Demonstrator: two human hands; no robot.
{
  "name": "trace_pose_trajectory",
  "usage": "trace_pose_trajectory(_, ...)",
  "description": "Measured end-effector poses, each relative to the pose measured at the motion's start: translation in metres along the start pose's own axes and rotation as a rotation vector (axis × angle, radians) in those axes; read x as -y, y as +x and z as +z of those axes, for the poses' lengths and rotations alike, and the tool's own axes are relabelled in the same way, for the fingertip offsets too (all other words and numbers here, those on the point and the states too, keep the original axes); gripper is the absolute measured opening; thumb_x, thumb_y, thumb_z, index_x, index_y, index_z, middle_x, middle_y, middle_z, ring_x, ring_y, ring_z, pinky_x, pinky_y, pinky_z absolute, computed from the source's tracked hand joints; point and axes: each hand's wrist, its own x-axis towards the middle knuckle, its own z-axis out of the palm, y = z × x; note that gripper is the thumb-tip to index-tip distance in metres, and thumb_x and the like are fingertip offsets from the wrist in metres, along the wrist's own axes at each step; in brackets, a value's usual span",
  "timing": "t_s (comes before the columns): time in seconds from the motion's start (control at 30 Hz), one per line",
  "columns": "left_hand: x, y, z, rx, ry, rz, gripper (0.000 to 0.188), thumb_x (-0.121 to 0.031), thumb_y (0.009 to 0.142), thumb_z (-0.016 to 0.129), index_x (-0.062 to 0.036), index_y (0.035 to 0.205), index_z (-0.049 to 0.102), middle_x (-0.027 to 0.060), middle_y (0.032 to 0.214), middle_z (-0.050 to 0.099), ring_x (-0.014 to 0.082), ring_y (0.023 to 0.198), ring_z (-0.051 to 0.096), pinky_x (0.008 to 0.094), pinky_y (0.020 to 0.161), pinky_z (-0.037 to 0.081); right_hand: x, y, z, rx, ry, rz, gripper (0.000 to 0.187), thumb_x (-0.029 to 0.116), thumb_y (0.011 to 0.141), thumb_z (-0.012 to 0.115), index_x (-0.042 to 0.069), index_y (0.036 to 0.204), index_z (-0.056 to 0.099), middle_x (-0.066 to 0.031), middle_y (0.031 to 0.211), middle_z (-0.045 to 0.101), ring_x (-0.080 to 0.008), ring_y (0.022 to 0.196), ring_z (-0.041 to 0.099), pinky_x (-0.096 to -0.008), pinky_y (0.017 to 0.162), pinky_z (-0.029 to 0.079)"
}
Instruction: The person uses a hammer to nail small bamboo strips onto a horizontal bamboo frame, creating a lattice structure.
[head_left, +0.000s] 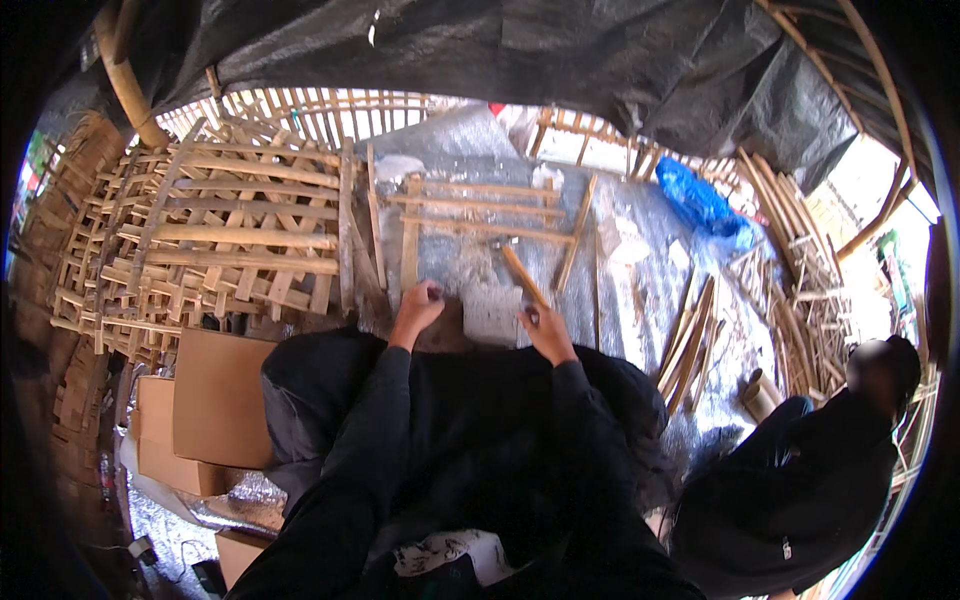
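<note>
My right hand (548, 336) is closed round the lower end of a hammer (525, 277) with a wooden handle. The hammer's head points away from me, near a bamboo frame (485, 221) of several slats lying ahead. My left hand (417, 312) has its fingers curled together; anything in them is too small to make out. Between my hands, in front of my lap, sits a pale whitish block (493, 314) with a worn top. Loose bamboo strips (577, 235) lie to the right of the frame.
Stacked bamboo lattice panels (240, 215) rise on the left. Cardboard boxes (222, 398) stand by my left knee. At the right are bamboo pieces (690, 345), a blue plastic bag (700, 205) and a seated person in dark clothes (790, 500). Silvery sheeting (640, 300) covers the floor.
</note>
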Motion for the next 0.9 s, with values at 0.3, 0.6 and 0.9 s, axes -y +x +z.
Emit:
trace_pose_trajectory(0.3, -0.048, -0.012, -0.021, 0.236, 0.008, -0.046, 0.038, -0.033, 0.092, 0.071, -0.0015, 0.113, 0.069, 0.0126, 0.096, 0.072, 0.0238, 0.09, 0.069, 0.0377, 0.08, 0.054, 0.001, 0.015, 0.015, 0.058, 0.198, 0.245, 0.053, 0.037, 0.087, 0.076, -0.004, 0.117, 0.06, -0.0175, 0.093, 0.07, -0.0318, 0.083, 0.07, -0.0425, 0.075, 0.054)
trace_pose_trajectory(0.6, -0.065, -0.014, -0.017, 0.381, -0.019, -0.218, 0.083, -0.05, 0.085, 0.075, 0.003, 0.143, 0.049, 0.0234, 0.136, 0.059, 0.0301, 0.112, 0.066, 0.0397, 0.099, 0.048, 0.015, 0.016, 0.011, 0.116, 0.319, 0.331, 0.049, 0.037, 0.09, 0.07, -0.006, 0.112, 0.063, -0.0203, 0.101, 0.07, -0.0342, 0.097, 0.068, -0.0433, 0.082, 0.051)
trace_pose_trajectory(0.9, -0.095, -0.021, -0.021, 0.12, -0.549, -0.114, 0.044, -0.013, 0.088, 0.072, -0.0045, 0.129, 0.057, 0.0069, 0.115, 0.062, 0.0187, 0.108, 0.059, 0.0319, 0.091, 0.048, 0.043, 0.016, -0.005, 0.02, 0.443, 0.145, 0.039, 0.016, 0.094, 0.068, -0.005, 0.125, 0.06, -0.0176, 0.125, 0.063, -0.0298, 0.114, 0.065, -0.0374, 0.084, 0.054)
